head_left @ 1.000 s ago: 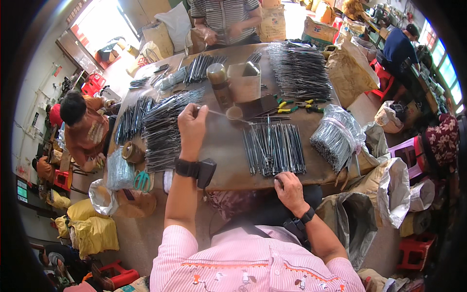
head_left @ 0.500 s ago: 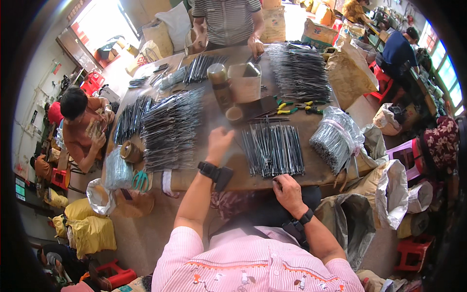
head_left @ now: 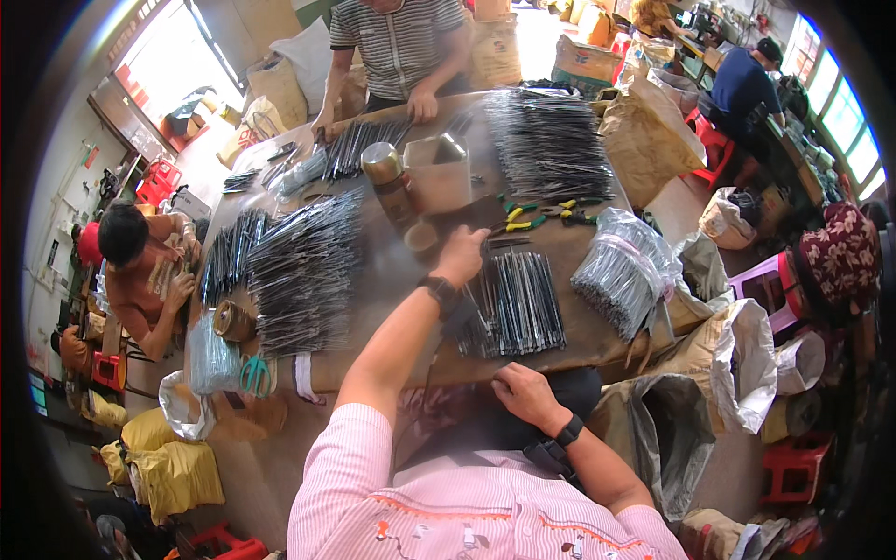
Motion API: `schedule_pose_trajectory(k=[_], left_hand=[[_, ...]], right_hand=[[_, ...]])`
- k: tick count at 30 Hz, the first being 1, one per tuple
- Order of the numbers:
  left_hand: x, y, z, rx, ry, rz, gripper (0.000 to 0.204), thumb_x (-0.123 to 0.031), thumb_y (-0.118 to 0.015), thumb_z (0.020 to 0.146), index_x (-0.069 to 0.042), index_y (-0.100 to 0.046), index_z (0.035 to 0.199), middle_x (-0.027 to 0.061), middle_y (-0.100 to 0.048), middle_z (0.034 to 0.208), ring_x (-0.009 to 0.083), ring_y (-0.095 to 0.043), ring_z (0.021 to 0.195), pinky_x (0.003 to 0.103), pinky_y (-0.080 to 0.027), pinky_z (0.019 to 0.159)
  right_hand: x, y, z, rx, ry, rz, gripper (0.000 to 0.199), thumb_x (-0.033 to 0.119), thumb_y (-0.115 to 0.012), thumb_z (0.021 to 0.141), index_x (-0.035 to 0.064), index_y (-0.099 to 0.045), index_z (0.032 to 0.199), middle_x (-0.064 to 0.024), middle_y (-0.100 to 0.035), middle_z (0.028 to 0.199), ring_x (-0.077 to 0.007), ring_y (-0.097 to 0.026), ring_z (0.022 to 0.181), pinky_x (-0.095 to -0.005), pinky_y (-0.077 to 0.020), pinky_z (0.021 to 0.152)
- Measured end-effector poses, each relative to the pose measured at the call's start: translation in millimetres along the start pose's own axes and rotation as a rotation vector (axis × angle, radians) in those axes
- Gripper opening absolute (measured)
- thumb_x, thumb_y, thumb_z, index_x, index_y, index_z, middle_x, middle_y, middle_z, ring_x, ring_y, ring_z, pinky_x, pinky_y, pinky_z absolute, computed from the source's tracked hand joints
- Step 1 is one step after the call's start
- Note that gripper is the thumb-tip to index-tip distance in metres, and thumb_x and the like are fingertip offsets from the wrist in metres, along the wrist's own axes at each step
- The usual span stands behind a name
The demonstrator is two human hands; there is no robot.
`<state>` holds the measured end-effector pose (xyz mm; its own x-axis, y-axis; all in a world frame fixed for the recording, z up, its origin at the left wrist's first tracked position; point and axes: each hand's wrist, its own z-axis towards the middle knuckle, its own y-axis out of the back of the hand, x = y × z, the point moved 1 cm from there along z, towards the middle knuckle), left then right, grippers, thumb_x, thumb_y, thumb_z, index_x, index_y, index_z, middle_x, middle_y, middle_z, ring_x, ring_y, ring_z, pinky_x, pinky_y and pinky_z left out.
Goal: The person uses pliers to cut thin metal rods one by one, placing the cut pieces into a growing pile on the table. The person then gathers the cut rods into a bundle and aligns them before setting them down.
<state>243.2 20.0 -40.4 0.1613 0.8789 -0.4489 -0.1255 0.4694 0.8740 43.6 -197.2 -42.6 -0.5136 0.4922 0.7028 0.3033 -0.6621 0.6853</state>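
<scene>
My left hand (head_left: 462,256) is stretched over the table at the upper left of a neat row of slender dark metal rods (head_left: 527,303). Its fingers are closed, and what they hold, if anything, is hidden. A dark flat piece (head_left: 481,215) lies just beyond its fingertips. Below the row, at the table's near edge, my right hand (head_left: 527,394) rests with curled fingers. I cannot make out anything in it. Beyond the left hand stand a small round cup (head_left: 421,236), a metal flask (head_left: 385,173) and an open plastic box (head_left: 437,177).
Large piles of rods lie left (head_left: 303,275) and far right (head_left: 549,145). Yellow-handled pliers (head_left: 525,222) and a plastic-wrapped rod bundle (head_left: 623,266) are to the right. Teal scissors (head_left: 255,375) lie at the near left. Co-workers stand opposite (head_left: 401,47) and sit left (head_left: 149,271). Open sacks (head_left: 737,373) crowd the right.
My left hand has moved right and away from me, toward the far end of the row. My right hand stays by the table edge. The co-worker opposite has moved both hands leftward.
</scene>
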Motion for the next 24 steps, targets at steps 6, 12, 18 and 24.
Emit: schedule_pose_trajectory(k=[6,12,18,24], left_hand=[[-3,-4,17,0.216,-0.010,0.160,0.047,-0.001,-0.051,0.081,-0.018,-0.066,0.123,0.0205,-0.055,0.112,0.0399,-0.057,0.109,0.048,-0.050,0.091],[7,-3,21,0.251,-0.034,0.101,0.041,0.001,-0.050,0.080,-0.010,-0.068,0.114,0.0199,-0.059,0.111,0.0407,-0.058,0.107,0.048,-0.050,0.091],[13,-6,9,0.188,-0.130,-0.015,0.026,0.000,-0.050,0.077,-0.003,-0.070,0.094,0.0216,-0.063,0.100,0.0409,-0.061,0.098,0.047,-0.050,0.086],[8,-2,-8,0.254,-0.168,-0.018,0.030,0.002,-0.051,0.074,-0.005,-0.070,0.096,0.0192,-0.063,0.093,0.0395,-0.060,0.098,0.045,-0.050,0.088]], right_hand=[[-2,2,6,0.025,0.000,-0.021,0.009,0.012,-0.066,0.086,0.0037,-0.063,0.089,-0.0144,-0.062,0.085,-0.0351,-0.062,0.081,-0.0427,-0.0513,0.071],[-7,2,10,0.009,0.009,-0.011,0.009,0.010,-0.065,0.085,0.0035,-0.063,0.090,-0.0142,-0.061,0.084,-0.0350,-0.062,0.080,-0.0428,-0.0513,0.071],[-4,-1,19,-0.024,0.011,0.016,0.009,0.012,-0.057,0.087,0.0056,-0.062,0.084,-0.0153,-0.062,0.082,-0.0363,-0.062,0.079,-0.0459,-0.0516,0.071],[0,1,19,-0.036,-0.001,0.012,0.009,0.011,-0.058,0.087,0.0056,-0.064,0.088,-0.0151,-0.064,0.085,-0.0357,-0.063,0.080,-0.0444,-0.0522,0.072]])
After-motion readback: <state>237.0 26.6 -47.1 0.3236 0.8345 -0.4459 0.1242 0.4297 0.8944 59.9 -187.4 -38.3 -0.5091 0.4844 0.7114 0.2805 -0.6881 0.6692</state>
